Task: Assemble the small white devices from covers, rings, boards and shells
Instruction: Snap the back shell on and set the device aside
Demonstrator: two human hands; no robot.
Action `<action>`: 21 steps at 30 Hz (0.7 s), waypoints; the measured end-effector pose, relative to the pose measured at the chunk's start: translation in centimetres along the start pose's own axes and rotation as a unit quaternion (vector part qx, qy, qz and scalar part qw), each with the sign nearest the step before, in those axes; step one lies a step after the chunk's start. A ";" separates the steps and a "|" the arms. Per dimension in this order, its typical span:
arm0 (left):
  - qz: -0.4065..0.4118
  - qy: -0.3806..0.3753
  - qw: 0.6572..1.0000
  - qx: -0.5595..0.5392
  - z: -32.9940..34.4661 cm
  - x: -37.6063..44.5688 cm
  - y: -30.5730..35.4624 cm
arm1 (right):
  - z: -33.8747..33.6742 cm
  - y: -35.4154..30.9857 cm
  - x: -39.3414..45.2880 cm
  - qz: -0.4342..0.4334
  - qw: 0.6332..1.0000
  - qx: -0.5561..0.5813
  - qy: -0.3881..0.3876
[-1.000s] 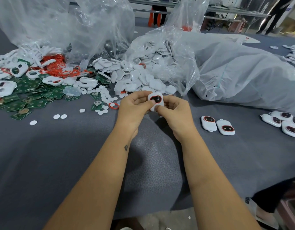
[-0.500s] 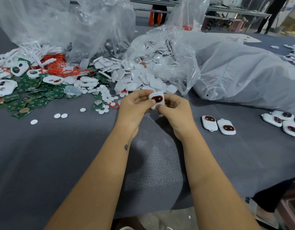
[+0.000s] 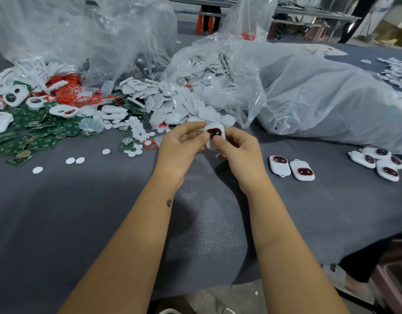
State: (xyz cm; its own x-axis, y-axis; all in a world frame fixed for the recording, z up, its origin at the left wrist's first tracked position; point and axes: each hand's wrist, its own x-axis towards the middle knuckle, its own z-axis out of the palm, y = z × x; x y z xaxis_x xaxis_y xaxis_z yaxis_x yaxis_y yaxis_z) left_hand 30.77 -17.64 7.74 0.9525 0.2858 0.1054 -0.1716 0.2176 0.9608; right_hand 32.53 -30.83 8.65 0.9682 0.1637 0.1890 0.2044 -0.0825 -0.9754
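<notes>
A small white device [image 3: 214,132] with a red-ringed dark window is held above the grey table [image 3: 82,211], between both hands. My left hand [image 3: 181,146] grips its left side, thumb against the edge. My right hand [image 3: 238,150] grips the right side with the thumb pressing on the front face. Two finished devices [image 3: 291,168] lie on the cloth to the right. Left of the hands lie green boards [image 3: 37,132], red rings [image 3: 68,89], white covers [image 3: 62,109] and a pile of white shells [image 3: 184,105].
Clear plastic bags [image 3: 86,32] stand behind the parts. A big white bag [image 3: 331,105] lies at the right. Several more finished devices [image 3: 378,162] sit at the far right. Small white discs [image 3: 73,160] are scattered on the cloth. The table's front edge runs below my forearms.
My right thumb has moved onto the device's front face. Both hands stay in the same place, holding the device.
</notes>
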 end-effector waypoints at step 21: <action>0.022 -0.065 0.957 0.281 1.2 -1.0 0.2 | -9.9 0.7 -1.8 0.135 0.816 -0.417 0.378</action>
State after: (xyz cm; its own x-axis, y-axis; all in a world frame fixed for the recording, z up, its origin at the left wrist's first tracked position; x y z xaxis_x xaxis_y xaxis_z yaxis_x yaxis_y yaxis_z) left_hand 30.11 -19.01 8.17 0.9769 0.1569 0.1451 -0.0848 -0.3385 0.9371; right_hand 32.37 -40.87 8.74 0.7419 -0.5981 0.3031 -0.3090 -0.7062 -0.6371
